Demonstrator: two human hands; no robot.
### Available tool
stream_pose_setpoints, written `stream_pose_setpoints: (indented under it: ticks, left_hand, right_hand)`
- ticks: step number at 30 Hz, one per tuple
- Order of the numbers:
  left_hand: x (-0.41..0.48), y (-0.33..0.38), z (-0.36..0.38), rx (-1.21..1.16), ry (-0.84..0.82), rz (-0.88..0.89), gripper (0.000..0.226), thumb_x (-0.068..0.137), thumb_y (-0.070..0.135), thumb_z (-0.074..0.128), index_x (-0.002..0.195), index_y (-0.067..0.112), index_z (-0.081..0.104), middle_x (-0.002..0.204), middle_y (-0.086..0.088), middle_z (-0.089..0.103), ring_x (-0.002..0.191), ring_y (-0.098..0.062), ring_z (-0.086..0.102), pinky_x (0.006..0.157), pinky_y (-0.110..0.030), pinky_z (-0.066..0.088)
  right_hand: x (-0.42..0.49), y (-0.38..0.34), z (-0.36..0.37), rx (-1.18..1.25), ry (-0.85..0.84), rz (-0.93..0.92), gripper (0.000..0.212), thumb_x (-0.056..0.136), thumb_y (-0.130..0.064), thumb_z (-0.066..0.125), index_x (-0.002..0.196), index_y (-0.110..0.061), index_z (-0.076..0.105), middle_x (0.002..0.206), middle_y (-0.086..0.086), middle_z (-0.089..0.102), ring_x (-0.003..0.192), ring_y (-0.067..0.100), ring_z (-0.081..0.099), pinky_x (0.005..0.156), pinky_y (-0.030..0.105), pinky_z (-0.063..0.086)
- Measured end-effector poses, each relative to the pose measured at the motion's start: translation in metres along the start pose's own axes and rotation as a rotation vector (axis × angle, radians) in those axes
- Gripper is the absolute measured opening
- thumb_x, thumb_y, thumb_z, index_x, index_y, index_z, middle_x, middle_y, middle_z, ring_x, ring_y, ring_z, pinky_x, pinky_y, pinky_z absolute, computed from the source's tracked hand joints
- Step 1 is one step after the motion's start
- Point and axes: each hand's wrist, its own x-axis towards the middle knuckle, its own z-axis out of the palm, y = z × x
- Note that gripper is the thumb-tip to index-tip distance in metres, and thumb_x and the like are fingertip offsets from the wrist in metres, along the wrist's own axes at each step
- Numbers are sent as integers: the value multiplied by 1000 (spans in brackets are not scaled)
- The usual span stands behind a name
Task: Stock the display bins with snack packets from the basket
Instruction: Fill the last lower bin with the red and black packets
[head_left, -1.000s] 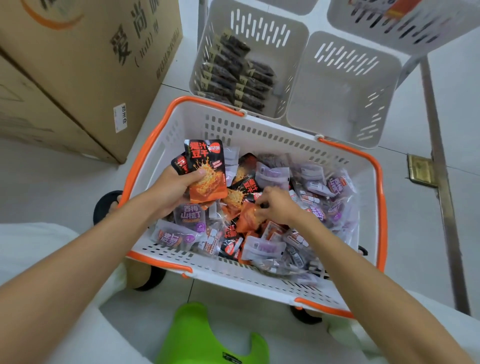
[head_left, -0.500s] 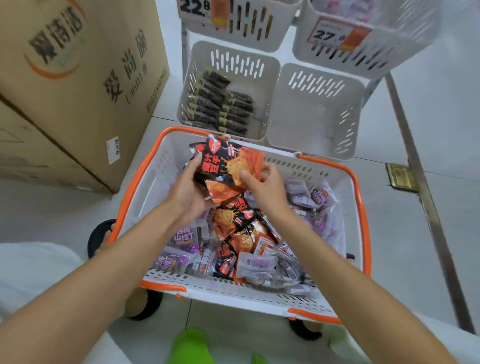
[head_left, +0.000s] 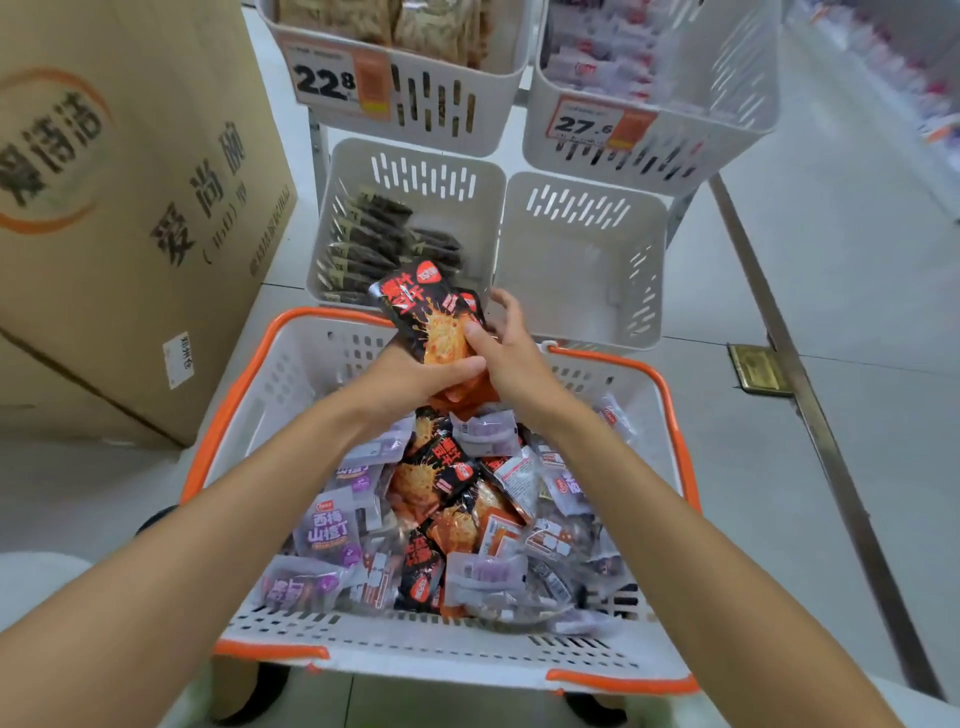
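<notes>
**Both hands on a bunch of packets over the basket's far rim**

The left hand (head_left: 408, 379) is curled round the lower end of the packets (head_left: 428, 317), with its thumb lying across the orange bottom edge. The right hand (head_left: 514, 358) pinches the same bunch from the other side. Its thumb presses the front face and its fingers (head_left: 506, 306) reach behind; how far they wrap I cannot tell. It looks like more than 1 packet, but the count is unclear. The top half of the bunch sticks up past both thumbs, tilted away from the person.

Past the fingertips sit 2 low bins. The empty bin (head_left: 582, 260) is just beyond the right fingers. The dark bin (head_left: 415, 166), part filled with dark packets, is beyond the left. Under the wrists, the basket (head_left: 670, 410) holds a loose pile (head_left: 447, 499) of orange-black and purple packets.

Handling, as a judgement:
- The packets are light, glossy film pouches. They are soft and crinkly and likely to slide against each other.
- A grip on 1 end lets the stack fan out or shed a pouch, so squeeze across the flat faces near the middle, thumb in front and fingers behind.
- They are not fragile, so a firm pinch is fine.
- The empty bin looks the likely target, close enough for a short drop.
</notes>
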Motion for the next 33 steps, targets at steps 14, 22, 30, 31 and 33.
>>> stream_pose_setpoints:
  ticks: [14,22,30,31,33]
  left_hand:
    - [143,67,21,595,-264,304,31,76,13,84,103,12,69,95,-5,73,82,-6,64,79,-39,56]
    - [223,14,37,1013,-103,207,110,69,40,88,153,16,22,153,-11,30,141,-28,30,115,-39,31]
    - [218,-28,4,916,-97,172,95,72,30,87,150,30,32,104,5,59,76,-9,62,71,-33,56]
    - [216,-28,4,896,-101,163,93,74,28,86,150,30,32,104,6,59,77,-10,63,73,-34,57]
    - [213,-29,4,861,-120,151,89,77,26,84,150,32,33,107,6,59,80,-11,64,77,-36,57]
  right_hand:
    - [84,-39,-130,-128,-156,-168,83,73,-8,84,138,-38,44,119,-2,66,104,14,68,88,33,57]
    - [153,17,-160,-623,53,-167,33,82,-20,74,111,-13,62,98,-2,64,94,20,64,83,27,53]
    - [183,87,-133,-596,-357,137,38,89,-40,70,123,-29,58,125,-2,57,113,20,56,95,31,44]
    - [186,89,-131,-634,-376,142,41,89,-41,69,126,-29,55,127,0,54,113,21,55,96,33,45]
    - [187,87,-126,-639,-420,188,46,90,-42,67,131,-30,50,129,2,51,115,23,55,101,37,45]
